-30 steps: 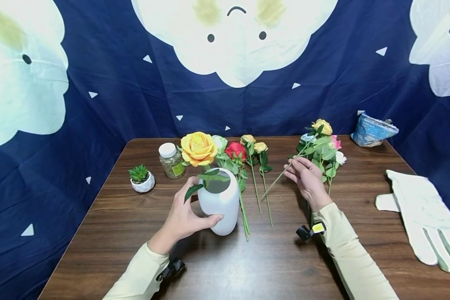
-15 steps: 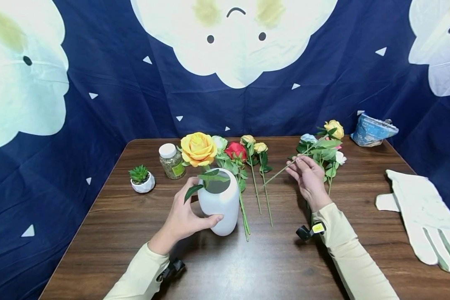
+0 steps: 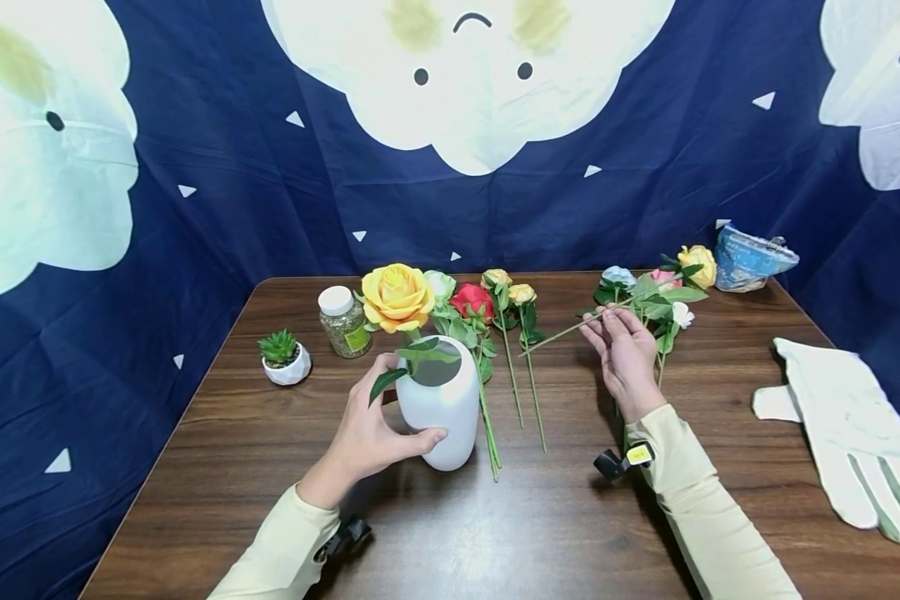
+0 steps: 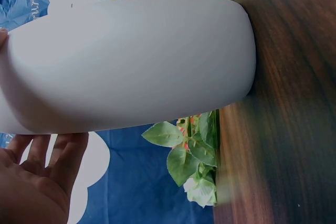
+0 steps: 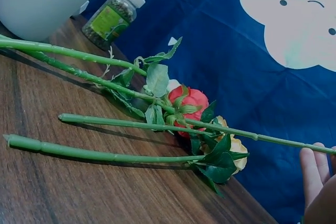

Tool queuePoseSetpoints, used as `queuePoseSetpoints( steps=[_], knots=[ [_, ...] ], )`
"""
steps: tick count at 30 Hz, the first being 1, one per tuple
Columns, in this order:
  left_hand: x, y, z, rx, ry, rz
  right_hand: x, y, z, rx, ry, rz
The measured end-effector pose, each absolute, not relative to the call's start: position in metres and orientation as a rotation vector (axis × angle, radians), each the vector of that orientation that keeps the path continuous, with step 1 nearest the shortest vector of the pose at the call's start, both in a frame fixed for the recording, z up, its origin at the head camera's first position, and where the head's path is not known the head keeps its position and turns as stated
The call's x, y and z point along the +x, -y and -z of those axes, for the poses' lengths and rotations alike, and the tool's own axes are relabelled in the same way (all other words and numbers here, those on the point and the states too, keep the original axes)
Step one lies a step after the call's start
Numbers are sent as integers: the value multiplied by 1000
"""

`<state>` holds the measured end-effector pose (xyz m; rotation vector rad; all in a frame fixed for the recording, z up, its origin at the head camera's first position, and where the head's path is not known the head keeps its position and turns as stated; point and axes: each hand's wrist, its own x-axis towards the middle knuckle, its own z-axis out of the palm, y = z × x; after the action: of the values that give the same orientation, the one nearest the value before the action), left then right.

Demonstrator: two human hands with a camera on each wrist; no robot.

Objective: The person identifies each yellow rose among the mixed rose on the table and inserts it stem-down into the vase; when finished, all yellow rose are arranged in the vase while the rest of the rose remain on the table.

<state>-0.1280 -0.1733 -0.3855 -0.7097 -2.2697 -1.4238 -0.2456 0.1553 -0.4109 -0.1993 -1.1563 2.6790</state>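
Observation:
My left hand (image 3: 371, 429) grips the side of a white vase (image 3: 450, 408), thumb across its front. A large yellow-orange rose (image 3: 397, 297) stands in the vase, leaning to the left of its mouth. In the left wrist view the vase (image 4: 131, 66) hides much of the background. To the right, my right hand (image 3: 626, 362) pinches the stem of a yellow rose (image 3: 697, 267) between thumb and fingers. Its bloom points to the right and its stem end points left, above two loose yellow roses (image 3: 522, 295). The right wrist view shows the held stem (image 5: 273, 140).
A red rose (image 3: 472, 302) and a white rose lie behind the vase. Blue, pink and white flowers (image 3: 682, 314) lie beyond my right hand. Around them stand a potted succulent (image 3: 285, 360), a lidded jar (image 3: 343, 325), a blue bag (image 3: 750, 260) and white gloves (image 3: 847, 433).
The yellow rose in my right hand has swung over, its bloom moving right and lower, its stem tipping nearer level. My left hand and the vase have stayed still.

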Motion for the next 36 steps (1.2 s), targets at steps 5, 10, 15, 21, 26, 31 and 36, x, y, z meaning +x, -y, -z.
queuePoseSetpoints(
  steps=[5,10,15,21,26,31,36],
  knots=[
    [-128,173,385,-707,2268,1434,-246,-156,409,-192,1071,-2669],
    [-128,173,385,-706,2269,1436,-245,-155,407,-193,1003,-2646],
    [-128,172,385,-713,2264,1422,-244,-154,403,-187,956,-2631],
    [-128,173,385,-718,2260,1415,-242,-154,396,-187,954,-2621],
    [-128,173,386,-713,2263,1413,-240,-153,389,-176,946,-2622],
    [-128,173,387,-713,2260,1418,-237,-152,383,-156,946,-2625],
    [-129,174,387,-714,2260,1417,-234,-148,376,-115,924,-2636]
  ],
)
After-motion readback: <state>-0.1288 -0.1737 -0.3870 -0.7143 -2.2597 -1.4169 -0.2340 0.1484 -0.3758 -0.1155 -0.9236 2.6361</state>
